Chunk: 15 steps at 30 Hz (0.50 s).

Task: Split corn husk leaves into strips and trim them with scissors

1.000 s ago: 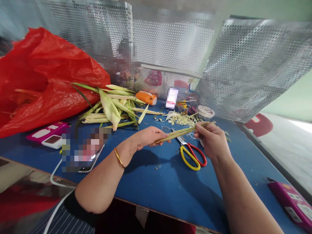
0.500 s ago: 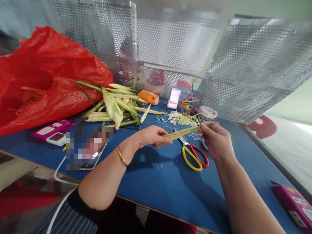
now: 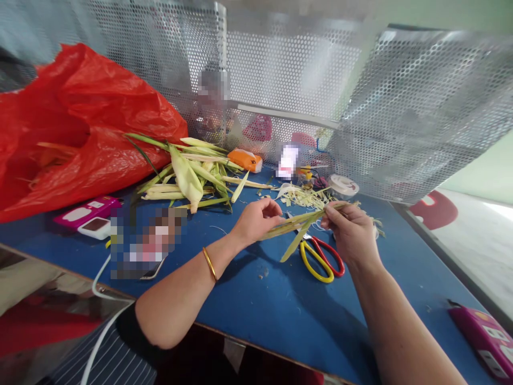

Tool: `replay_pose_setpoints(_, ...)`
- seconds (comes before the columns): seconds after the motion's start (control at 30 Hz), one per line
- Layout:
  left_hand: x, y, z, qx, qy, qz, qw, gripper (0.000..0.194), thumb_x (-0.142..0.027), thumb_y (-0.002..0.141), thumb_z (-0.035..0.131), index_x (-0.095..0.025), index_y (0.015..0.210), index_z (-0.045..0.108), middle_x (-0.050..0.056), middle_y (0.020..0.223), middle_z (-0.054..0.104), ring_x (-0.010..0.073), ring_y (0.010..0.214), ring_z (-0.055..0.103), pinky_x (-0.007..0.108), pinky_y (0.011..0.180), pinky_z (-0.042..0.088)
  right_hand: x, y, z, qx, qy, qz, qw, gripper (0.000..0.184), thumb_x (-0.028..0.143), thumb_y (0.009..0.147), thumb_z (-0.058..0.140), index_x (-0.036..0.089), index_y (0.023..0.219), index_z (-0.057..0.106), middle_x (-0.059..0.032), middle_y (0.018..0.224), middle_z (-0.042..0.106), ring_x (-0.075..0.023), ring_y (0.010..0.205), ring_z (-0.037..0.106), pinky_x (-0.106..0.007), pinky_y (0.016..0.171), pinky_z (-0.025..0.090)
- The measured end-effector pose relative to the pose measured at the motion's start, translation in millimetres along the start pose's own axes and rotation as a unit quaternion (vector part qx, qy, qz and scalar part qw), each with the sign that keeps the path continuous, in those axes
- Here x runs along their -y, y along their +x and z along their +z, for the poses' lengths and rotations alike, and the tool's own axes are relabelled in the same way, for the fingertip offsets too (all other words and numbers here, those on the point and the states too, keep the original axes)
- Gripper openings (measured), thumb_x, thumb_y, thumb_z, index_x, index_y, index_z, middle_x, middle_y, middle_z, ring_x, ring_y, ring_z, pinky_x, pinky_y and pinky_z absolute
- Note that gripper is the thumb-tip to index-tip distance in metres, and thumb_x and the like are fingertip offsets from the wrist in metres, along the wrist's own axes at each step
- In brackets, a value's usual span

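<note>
Beneath the left hand (image 3: 258,220) and the right hand (image 3: 352,230), a blue tabletop (image 3: 248,305) is spread, bounded beyond them by perforated metal panels (image 3: 288,69), through which blurred shapes can be seen; the panel past the right hand is slanted. Farther to the right of that hand, past the table's side edge, a pale grey floor (image 3: 481,235) is met by a light green wall (image 3: 487,176), and part of the floor is brightly lit.
</note>
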<state>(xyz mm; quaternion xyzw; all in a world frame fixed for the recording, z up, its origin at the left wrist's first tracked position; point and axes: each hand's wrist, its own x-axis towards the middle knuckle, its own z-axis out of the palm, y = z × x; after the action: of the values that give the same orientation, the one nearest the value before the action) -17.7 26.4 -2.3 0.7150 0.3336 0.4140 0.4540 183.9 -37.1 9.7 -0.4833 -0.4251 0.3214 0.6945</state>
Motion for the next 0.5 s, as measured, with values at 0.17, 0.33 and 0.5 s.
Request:
replay_pose_setpoints(0.17,-2,-9,15.0,-0.067,0.135,0.197,0.969,0.013,-0.028,0.072,0.08,-0.02,0.072,0.069,0.004,0.093,0.068,0.0186,0.094,0.062,0.037,0.089,0.047,-4,-4,3,-0.004,-0.001,-0.007,1.0,0.021,0.032,0.067,0.081,0.017,0.077,0.07,0.0022,0.058,0.062,-0.0091,0.052,0.055,-0.021,0.052,0.042)
replay_pose_setpoints(0.33,4,-12,24.5,-0.098,0.202,0.224,0.948,0.017,-0.029,0.064,0.086,-0.022,0.069,0.071,0.005,0.101,0.069,0.0231,0.1,0.061,0.043,0.092,0.045,-7,-7,7,0.004,0.01,-0.013,1.0,0.017,0.03,0.07,0.08,0.017,0.078,0.071,0.0028,0.06,0.062,-0.0083,0.053,0.054,-0.021,0.053,0.043)
replay_pose_setpoints(0.5,7,-10,23.1,-0.079,0.154,0.194,0.965,0.01,-0.02,0.074,0.077,-0.022,0.068,0.07,0.003,0.096,0.071,0.0203,0.097,0.062,0.041,0.091,0.046,-8,-6,6,-0.003,0.014,-0.006,1.0,0.019,0.03,0.069,0.08,0.017,0.079,0.071,0.0027,0.06,0.062,-0.0085,0.053,0.055,-0.021,0.053,0.043)
